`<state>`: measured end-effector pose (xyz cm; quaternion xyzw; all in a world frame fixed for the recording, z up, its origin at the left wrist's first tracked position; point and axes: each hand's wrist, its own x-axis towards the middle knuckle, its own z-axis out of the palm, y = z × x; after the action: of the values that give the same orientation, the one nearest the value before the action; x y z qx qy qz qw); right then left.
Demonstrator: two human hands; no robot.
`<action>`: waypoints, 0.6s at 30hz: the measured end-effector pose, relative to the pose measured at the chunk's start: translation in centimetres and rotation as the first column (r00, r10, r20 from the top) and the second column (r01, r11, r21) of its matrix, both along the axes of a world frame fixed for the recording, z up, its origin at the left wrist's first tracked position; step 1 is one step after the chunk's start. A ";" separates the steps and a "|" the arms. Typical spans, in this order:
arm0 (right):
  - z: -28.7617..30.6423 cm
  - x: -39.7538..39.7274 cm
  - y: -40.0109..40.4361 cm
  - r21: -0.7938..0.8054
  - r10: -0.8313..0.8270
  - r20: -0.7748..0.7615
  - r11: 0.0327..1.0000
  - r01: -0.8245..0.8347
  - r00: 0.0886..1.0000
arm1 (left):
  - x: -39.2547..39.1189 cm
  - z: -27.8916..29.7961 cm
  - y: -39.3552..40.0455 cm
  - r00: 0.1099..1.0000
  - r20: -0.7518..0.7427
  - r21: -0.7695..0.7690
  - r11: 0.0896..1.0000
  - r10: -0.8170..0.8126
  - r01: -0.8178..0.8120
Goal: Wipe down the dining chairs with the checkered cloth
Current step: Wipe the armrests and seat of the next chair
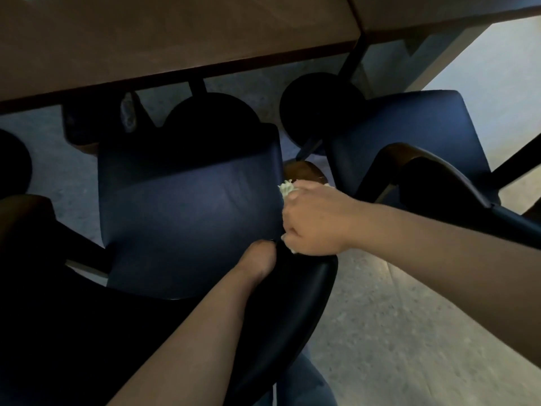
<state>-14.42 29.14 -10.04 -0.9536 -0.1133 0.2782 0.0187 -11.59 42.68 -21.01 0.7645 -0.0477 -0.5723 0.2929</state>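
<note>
The right hand (314, 219) was curled tight round the bunched cloth (287, 189), pressing it against the right edge of the near chair's blue seat (187, 212), just beside the brown wooden armrest (304, 170). Only a pale, frayed tuft of the cloth showed past the knuckles, with a sliver below the heel of the hand; its checks could not be made out. The left hand (259, 263) lay at the back of that seat, where the seat met the dark backrest (292, 303). Its fingers ran out of sight, so I cannot tell whether it gripped or merely braced.

Judging from this, the wipe was somewhere on the first chair, at its right side. No streaks or damp patches showed on the seat, so how much of it was already clean was unclear. A second chair (415, 133) stood to the right of the near seat, and the arm of a third (17, 206) to its left; neither looked touched, and both likely remained. The table (175, 33) stood beyond the seat.

No brand, label or writing could be read anywhere.
</note>
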 end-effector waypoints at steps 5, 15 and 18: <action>-1.5 3.7 -1.3 -0.050 -0.147 -0.054 0.988 0.145 0.988 | 0.1 0.1 -0.3 0.995 0.047 0.060 0.994 -0.090 0.087; -5.3 3.3 -4.8 0.439 -0.751 -0.638 -0.539 0.719 -0.173 | 0.0 2.8 -2.2 0.951 0.172 -0.306 0.932 0.256 -0.195; -5.8 1.7 -3.2 0.365 -0.497 -0.820 -0.836 0.409 -0.283 | -0.3 3.4 -3.8 0.946 0.143 -0.443 0.873 0.291 -0.202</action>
<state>-12.71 25.94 -15.86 -0.3622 0.5833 -0.0353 0.7262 -11.89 38.88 -17.65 0.7373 -0.1023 -0.4241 0.5158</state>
